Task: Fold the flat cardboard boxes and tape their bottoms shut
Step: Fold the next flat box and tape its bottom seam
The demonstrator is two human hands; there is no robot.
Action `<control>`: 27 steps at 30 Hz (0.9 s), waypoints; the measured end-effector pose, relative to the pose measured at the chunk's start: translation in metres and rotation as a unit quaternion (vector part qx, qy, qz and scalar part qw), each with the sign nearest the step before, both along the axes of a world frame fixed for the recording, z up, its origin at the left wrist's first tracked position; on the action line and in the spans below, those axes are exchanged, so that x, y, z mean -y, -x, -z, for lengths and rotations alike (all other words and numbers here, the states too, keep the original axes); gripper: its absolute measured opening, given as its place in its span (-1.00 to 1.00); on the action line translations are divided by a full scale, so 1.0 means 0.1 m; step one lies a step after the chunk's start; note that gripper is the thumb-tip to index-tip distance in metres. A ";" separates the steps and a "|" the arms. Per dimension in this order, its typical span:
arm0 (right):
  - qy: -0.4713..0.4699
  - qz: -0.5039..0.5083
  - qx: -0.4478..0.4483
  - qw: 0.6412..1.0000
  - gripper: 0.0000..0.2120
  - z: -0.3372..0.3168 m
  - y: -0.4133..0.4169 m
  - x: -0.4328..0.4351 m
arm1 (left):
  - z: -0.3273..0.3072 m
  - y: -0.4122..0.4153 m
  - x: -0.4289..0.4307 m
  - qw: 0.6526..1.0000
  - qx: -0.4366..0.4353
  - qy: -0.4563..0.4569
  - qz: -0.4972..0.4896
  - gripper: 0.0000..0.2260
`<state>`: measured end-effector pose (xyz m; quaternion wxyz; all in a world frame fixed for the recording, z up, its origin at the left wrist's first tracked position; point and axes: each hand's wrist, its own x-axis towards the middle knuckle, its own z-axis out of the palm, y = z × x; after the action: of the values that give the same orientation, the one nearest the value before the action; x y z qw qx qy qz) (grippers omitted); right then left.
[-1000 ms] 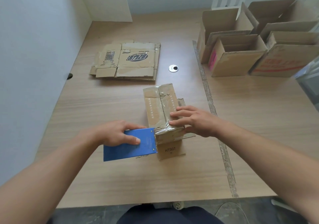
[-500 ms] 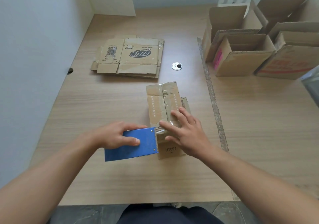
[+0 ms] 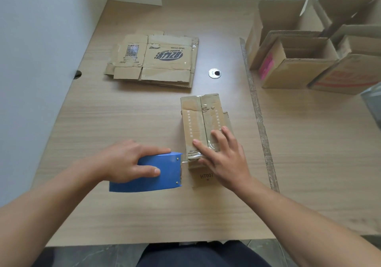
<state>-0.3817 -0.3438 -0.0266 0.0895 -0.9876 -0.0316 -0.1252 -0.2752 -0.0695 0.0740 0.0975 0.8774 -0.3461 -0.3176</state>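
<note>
Two hands: left hand [image 3: 125, 161] grips dispenser [image 3: 165, 182] at near edge of box [image 3: 198, 118]; right hand [image 3: 224, 159] presses it (fingers [image 3: 203, 146] straight).

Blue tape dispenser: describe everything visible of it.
The blue tape dispenser shows a smooth flat side panel, perhaps plastic, with a curved top edge and three small rivets at its right end. The left hand holds it, thumb across the panel, a finger along the top. Its right end meets the near end of the taped box, where clear tape wrinkles. Whether it rests on the table cannot be told; the roll is hidden.
</note>
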 end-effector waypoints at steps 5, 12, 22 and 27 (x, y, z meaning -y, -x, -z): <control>-0.012 0.010 -0.035 0.999 -0.59 -0.04 0.02 -0.04 | -0.02 -0.11 -0.31 0.999 -0.029 -0.030 -0.028 -0.57; -0.016 0.017 -0.058 0.998 -0.57 -0.07 0.03 -0.06 | 0.33 -0.23 -0.08 0.996 0.035 -0.059 -0.061 -0.51; -0.039 0.016 -0.030 0.999 -0.57 -0.07 0.01 -0.14 | 0.45 -0.12 0.38 0.981 0.182 -0.045 -0.058 -0.50; -0.092 0.052 -0.035 0.994 -0.57 -0.11 0.02 -0.25 | 0.50 0.15 0.45 0.967 0.227 -0.049 -0.106 -0.56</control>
<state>-0.3837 -0.3185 -0.0156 0.1741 -0.9793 0.0345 -0.0972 -0.2901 -0.1141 0.0243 0.0062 0.9620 -0.2478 -0.1144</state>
